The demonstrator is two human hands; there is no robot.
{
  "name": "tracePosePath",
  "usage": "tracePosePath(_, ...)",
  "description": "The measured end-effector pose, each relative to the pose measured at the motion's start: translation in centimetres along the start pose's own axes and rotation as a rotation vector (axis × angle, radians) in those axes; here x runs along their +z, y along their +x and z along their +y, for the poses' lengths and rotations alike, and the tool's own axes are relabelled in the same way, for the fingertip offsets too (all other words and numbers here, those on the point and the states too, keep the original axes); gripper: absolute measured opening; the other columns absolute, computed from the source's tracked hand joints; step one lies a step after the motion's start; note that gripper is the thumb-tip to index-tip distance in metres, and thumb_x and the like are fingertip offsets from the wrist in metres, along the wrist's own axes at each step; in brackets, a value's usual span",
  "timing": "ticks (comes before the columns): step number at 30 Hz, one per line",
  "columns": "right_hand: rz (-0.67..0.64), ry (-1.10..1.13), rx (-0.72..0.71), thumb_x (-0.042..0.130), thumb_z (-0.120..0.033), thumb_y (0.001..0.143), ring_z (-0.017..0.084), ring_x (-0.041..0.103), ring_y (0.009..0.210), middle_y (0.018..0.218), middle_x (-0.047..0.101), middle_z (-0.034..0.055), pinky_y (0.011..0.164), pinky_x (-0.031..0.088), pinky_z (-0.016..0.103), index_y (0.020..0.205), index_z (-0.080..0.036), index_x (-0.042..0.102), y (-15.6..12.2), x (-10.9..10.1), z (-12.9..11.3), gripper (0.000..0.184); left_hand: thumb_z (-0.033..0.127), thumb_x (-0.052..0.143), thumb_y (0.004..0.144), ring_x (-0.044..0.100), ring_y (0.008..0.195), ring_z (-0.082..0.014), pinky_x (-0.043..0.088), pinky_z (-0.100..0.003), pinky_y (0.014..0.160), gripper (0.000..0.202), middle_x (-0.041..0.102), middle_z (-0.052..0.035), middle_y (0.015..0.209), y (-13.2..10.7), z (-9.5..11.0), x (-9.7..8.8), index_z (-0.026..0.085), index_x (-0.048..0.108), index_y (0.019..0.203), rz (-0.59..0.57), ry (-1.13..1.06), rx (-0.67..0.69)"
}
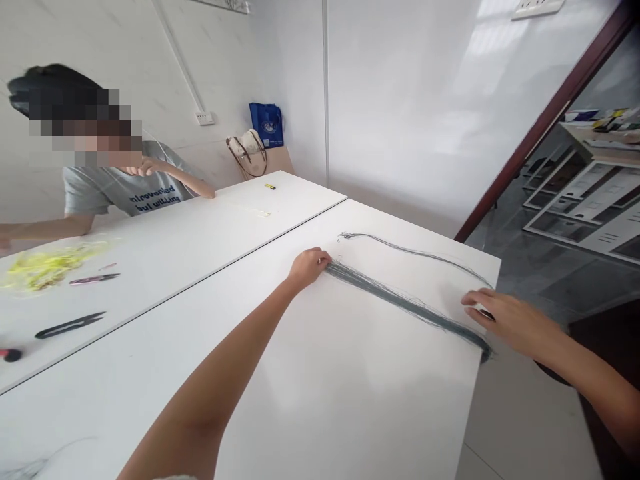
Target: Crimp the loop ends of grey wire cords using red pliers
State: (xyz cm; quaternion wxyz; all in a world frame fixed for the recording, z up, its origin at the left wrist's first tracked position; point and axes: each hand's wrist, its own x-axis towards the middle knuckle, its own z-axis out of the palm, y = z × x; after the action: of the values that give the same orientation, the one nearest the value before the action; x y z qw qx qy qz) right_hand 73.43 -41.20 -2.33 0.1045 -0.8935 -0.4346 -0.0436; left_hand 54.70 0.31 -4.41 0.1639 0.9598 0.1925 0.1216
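Note:
A long bundle of dark grey-green strands (pixel 400 298) lies across the white table (pixel 350 387), its far right end drooping over the table's edge. My left hand (pixel 307 267) is closed on the bundle's left end, fingertips pinched together. Beyond the bundle runs a thinner strand group (pixel 420 251) with a frayed, curled left tip. Over the right edge of the table, my right hand (pixel 517 323) is curled around a small black object (pixel 486 313), mostly hidden by the fingers. This hand is just above the bundle's right end and close to the thinner strands.
Across the table sits another person (pixel 125 180), one arm on the tabletop. Before them lie a yellow strand pile (pixel 53 263), pink thread snips (pixel 95 279) and black thread snips (pixel 70 325). A small yellow object (pixel 270 187) lies farther back. Bags (pixel 267 123) stand by the wall.

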Motion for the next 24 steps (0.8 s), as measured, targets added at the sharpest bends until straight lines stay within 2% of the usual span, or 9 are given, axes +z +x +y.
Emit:
tracePosePath(2,-0.044,-0.020,-0.053,0.041,-0.041,0.099,0.020,0.068,0.073,0.108,0.072,0.0080,0.058,0.046,0.031,0.103,-0.025,0.067,1.8,-0.5,-2.0,0.031,0.017,0.040,0.096,0.069,0.087,-0.0185,0.051,-0.029,0.071,0.035,0.075,-0.0045,0.106,0.6,-0.7,-0.5,0.024,0.073,0.106,0.027,-0.009,-0.086)
tracePosePath(4,-0.023,-0.027,-0.111,0.037,-0.039,0.101,0.021,0.069,0.080,0.114,0.071,0.0086,0.064,0.047,0.032,0.110,-0.024,0.064,3.6,-1.0,-4.7,0.032,0.021,0.043,0.095,0.069,0.087,-0.0196,0.051,-0.029,0.069,0.032,0.075,-0.0055,0.105,1.2,-1.2,-0.7,0.023,0.072,0.107,0.033,-0.011,-0.156)
tracePosePath(8,-0.076,0.054,-0.216,0.039,-0.032,0.102,0.018,0.067,0.079,0.112,0.070,0.0049,0.069,0.046,0.031,0.109,-0.023,0.061,6.7,-1.1,-10.4,0.025,0.034,0.058,0.088,0.069,0.080,-0.0198,0.050,-0.028,0.063,0.021,0.077,-0.0052,0.104,2.5,-1.4,-0.6,0.022,0.074,0.095,-0.028,-0.032,-0.223)
tracePosePath(12,-0.125,0.152,-0.298,0.040,-0.028,0.102,0.014,0.061,0.073,0.104,0.070,0.0015,0.066,0.042,0.028,0.102,-0.024,0.058,8.9,-0.4,-14.5,0.019,0.030,0.061,0.083,0.070,0.078,-0.0200,0.050,-0.028,0.062,0.018,0.078,-0.0050,0.099,3.3,-1.1,-0.5,0.022,0.076,0.089,-0.070,-0.045,-0.240)
tracePosePath(15,-0.132,0.202,-0.325,0.041,-0.024,0.101,0.013,0.059,0.072,0.104,0.070,0.0014,0.067,0.039,0.027,0.100,-0.023,0.058,10.3,0.5,-16.2,0.017,0.027,0.061,0.084,0.071,0.081,-0.0206,0.051,-0.028,0.064,0.018,0.078,-0.0052,0.100,3.7,-1.1,-0.8,0.022,0.076,0.090,-0.076,-0.044,-0.218)
tracePosePath(19,-0.139,0.217,-0.354,0.042,-0.020,0.100,0.014,0.060,0.077,0.107,0.070,0.0019,0.065,0.036,0.026,0.103,-0.022,0.060,12.5,2.3,-17.5,0.018,0.026,0.057,0.087,0.071,0.088,-0.0194,0.051,-0.027,0.070,0.018,0.078,-0.0028,0.099,3.7,-1.0,-1.5,0.023,0.074,0.094,-0.076,-0.036,-0.118)
tracePosePath(24,-0.155,0.173,-0.338,0.043,-0.022,0.102,0.016,0.064,0.089,0.115,0.070,0.0056,0.067,0.037,0.027,0.122,-0.021,0.058,15.6,5.3,-18.9,0.025,0.022,0.052,0.090,0.067,0.085,-0.0189,0.049,-0.029,0.071,0.021,0.075,-0.0016,0.094,3.2,-0.2,-2.2,0.023,0.073,0.092,-0.091,0.021,0.034)
